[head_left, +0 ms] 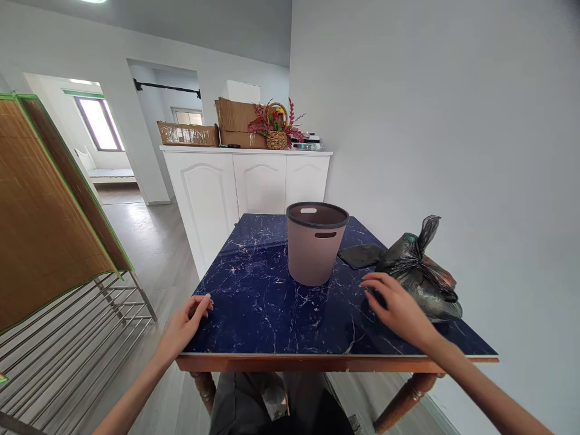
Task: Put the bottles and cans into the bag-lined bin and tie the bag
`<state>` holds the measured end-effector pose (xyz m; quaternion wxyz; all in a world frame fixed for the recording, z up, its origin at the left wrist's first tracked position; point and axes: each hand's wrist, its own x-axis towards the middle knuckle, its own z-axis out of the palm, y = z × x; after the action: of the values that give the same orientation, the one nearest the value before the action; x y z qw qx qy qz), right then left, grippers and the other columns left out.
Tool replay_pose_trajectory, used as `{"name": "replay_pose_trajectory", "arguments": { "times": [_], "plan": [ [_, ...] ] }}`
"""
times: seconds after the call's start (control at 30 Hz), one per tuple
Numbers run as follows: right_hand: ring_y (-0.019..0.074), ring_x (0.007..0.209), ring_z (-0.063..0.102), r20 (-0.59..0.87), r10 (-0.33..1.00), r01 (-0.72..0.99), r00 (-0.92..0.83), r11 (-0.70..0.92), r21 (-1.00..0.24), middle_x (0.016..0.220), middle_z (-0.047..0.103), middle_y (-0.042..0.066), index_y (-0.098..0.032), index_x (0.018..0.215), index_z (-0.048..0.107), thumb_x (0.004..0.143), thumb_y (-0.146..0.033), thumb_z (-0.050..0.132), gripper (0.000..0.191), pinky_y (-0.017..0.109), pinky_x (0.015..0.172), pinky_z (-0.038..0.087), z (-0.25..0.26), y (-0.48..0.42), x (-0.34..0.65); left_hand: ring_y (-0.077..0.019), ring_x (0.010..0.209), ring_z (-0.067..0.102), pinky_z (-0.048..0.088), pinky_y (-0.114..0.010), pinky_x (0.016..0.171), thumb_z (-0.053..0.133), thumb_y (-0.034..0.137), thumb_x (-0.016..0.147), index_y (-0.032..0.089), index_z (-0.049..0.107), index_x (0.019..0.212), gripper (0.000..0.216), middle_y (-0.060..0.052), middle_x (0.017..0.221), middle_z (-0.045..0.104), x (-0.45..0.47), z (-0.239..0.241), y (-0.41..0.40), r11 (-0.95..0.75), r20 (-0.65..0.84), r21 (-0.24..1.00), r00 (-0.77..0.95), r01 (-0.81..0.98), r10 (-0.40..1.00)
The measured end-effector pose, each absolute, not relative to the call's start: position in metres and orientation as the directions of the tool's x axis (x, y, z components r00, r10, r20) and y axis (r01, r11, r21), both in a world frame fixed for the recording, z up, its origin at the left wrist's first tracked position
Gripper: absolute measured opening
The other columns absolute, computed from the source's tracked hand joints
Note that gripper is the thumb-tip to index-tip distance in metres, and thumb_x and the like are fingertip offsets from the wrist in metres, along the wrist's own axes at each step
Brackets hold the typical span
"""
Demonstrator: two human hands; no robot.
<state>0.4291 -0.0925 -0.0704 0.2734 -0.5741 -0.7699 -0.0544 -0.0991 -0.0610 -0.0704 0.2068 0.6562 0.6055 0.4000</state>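
Left of a tapered mauve plastic bin (313,257) on the blue-marbled surface (258,320), the left hand (184,320) curls empty fingers loosely; right of it, the right hand's (397,303) fingers part near a black plastic bag (426,287).

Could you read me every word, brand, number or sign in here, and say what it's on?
No text can be read.
Small items by the flower basket: any labels are too small.
Cardboard boxes: nothing legible.
Bin, black bag: no lettering visible.

Forearms (140,382) & fingers (384,278) are bare, w/ dk. gry. trousers (233,403) below.
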Motion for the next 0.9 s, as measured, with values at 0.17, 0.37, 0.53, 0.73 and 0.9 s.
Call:
{"name": "replay_pose_trajectory", "arguments": {
  "times": [0.17, 0.37, 0.53, 0.73, 0.9],
  "plan": [
    [0.0394, 0.164, 0.020, 0.328, 0.945, 0.966, -0.002, 0.087, -0.244, 0.171, 0.035, 0.024, -0.008, 0.138, 0.065, 0.105, -0.037, 0.047, 0.048, 0.055, 0.127, 0.031, -0.126, -0.031, 0.377, -0.0247, 0.076, 0.068, 0.051, -0.034, 0.073, 0.049, 0.089, 0.087, 0.025, 0.072, 0.088, 0.069, -0.003, 0.077, 0.072, -0.096, -0.067, -0.066, -0.164, 0.270, 0.734, -0.061, 0.659, 0.961],
    [0.0448, 0.162, 0.021, 0.274, 0.886, 0.904, 0.374, -0.281, -0.323, 0.174, 0.023, 0.030, -0.002, 0.145, 0.059, 0.109, -0.030, 0.047, 0.047, 0.065, 0.126, 0.026, -0.144, 0.050, 0.366, -0.0251, 0.079, 0.068, 0.051, -0.035, 0.077, 0.049, 0.090, 0.086, 0.025, 0.070, 0.086, 0.069, -0.003, 0.078, 0.071, -0.096, -0.069, -0.067, -0.170, 0.276, 0.750, -0.070, 0.639, 0.959],
    [0.0321, 0.134, 0.060, 0.275, 0.833, 0.853, 0.480, -0.369, -0.370, 0.152, 0.058, 0.012, -0.021, 0.143, 0.061, 0.102, -0.040, 0.071, 0.047, 0.059, 0.111, 0.051, -0.142, 0.067, 0.374, -0.0240, 0.079, 0.067, 0.051, -0.035, 0.079, 0.049, 0.088, 0.089, 0.024, 0.069, 0.088, 0.066, -0.002, 0.080, 0.071, -0.099, -0.072, -0.067, -0.167, 0.275, 0.762, -0.079, 0.626, 0.958],
    [0.0362, 0.151, 0.045, 0.289, 0.899, 0.874, 0.330, -0.175, -0.454, 0.162, 0.049, 0.021, -0.012, 0.147, 0.059, 0.107, -0.029, 0.059, 0.044, 0.060, 0.126, 0.034, -0.146, 0.026, 0.367, -0.0233, 0.077, 0.067, 0.052, -0.034, 0.078, 0.051, 0.088, 0.087, 0.024, 0.069, 0.086, 0.067, -0.003, 0.080, 0.071, -0.101, -0.075, -0.066, -0.190, 0.298, 0.770, -0.080, 0.609, 0.951],
    [0.0338, 0.152, 0.047, 0.311, 0.939, 0.820, 0.148, 0.059, -0.569, 0.158, 0.055, 0.022, -0.008, 0.149, 0.059, 0.102, -0.025, 0.042, 0.052, 0.056, 0.131, 0.027, -0.156, -0.042, 0.355, -0.0244, 0.079, 0.068, 0.052, -0.034, 0.079, 0.050, 0.089, 0.086, 0.024, 0.068, 0.086, 0.067, -0.004, 0.082, 0.072, -0.099, -0.073, -0.069, -0.179, 0.294, 0.764, -0.088, 0.620, 0.952]
  ]
}}
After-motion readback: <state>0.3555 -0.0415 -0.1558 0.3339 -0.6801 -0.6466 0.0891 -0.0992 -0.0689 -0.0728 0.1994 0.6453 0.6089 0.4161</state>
